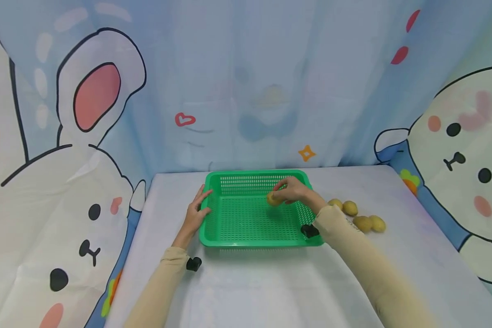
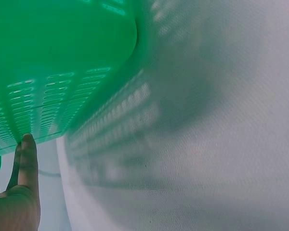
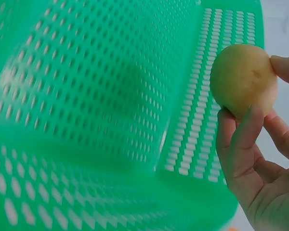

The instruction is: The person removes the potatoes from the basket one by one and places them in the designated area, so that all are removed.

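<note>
A green perforated plastic basket point(image 1: 238, 228) stands on the white table. Pinched between thumb and fingers of my right hand point(image 1: 292, 189) is a potato point(image 1: 273, 199), held above the basket's floor. The right wrist view shows this potato point(image 3: 243, 79) up close, round and yellowish, with the right hand's fingers point(image 3: 245, 139) beneath it. At the basket's left side, my left hand point(image 1: 195, 215) rests on the rim with its fingers spread. In the left wrist view, the left hand's fingers point(image 2: 28, 163) lie against the outer wall, fairly straight.
To the right of the basket, several potatoes point(image 1: 362, 223) lie on the table point(image 1: 254, 291), partly behind the right forearm. A cartoon-printed curtain point(image 1: 246, 82) hangs along the table's back edge. Each wrist carries a small black camera point(image 1: 194, 263).
</note>
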A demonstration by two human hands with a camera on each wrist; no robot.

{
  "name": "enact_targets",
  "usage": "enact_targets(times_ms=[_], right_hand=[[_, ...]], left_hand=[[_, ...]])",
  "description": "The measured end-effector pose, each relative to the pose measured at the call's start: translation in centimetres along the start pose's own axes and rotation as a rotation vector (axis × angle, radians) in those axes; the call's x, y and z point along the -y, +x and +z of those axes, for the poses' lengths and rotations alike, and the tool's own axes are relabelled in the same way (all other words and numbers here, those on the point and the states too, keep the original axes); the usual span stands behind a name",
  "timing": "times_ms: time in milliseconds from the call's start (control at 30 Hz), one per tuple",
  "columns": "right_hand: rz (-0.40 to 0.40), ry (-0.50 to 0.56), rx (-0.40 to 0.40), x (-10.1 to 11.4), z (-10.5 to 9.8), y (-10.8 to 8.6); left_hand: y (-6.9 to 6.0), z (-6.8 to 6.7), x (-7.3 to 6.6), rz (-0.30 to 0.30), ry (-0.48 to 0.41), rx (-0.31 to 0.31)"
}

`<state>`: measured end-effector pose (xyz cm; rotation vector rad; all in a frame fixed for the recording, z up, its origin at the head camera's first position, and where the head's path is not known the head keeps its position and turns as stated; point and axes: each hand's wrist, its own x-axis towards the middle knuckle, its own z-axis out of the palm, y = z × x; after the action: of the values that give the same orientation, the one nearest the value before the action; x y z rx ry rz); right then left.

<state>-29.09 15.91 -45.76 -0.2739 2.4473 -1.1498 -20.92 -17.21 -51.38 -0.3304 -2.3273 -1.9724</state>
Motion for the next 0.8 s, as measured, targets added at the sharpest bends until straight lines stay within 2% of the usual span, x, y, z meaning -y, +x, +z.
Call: enact_targets(times_ms=[200,267,367,433,500,633,800], right_hand=[[0.019,0.022,-0.069,-1.4,-2.2,-2.1],[0.017,0.016,-0.088,-2.0,-3.2,-3.1],[0.019,0.011,-0.121,-3.1,-4.5,-4.6],[0.026,0.012,-0.144,-4.0,-5.3,-5.6],[0.048,0.014,-0.170,-5.0,-6.1,-6.8],[0.097,0.007,-0.216,-7.3,-7.4,-9.0],[0.112,-0.005,-0.285,-10.7,-9.0,-11.7]], left_hand=[[0.0,0.0,0.2,0.004,-0.007,0.001],[0.3,0.0,1.0,0.009,0.010,-0.010],[0.2,0.0,0.9,0.006,0.013,-0.008],[0.2,0.0,0.8,0.004,0.021,-0.010],[-0.1,0.0,-0.2,-0.001,0.010,-0.003],[-0.2,0.1,0.0,0.011,0.027,-0.004],[-0.2,0.1,0.1,0.019,0.021,-0.003]])
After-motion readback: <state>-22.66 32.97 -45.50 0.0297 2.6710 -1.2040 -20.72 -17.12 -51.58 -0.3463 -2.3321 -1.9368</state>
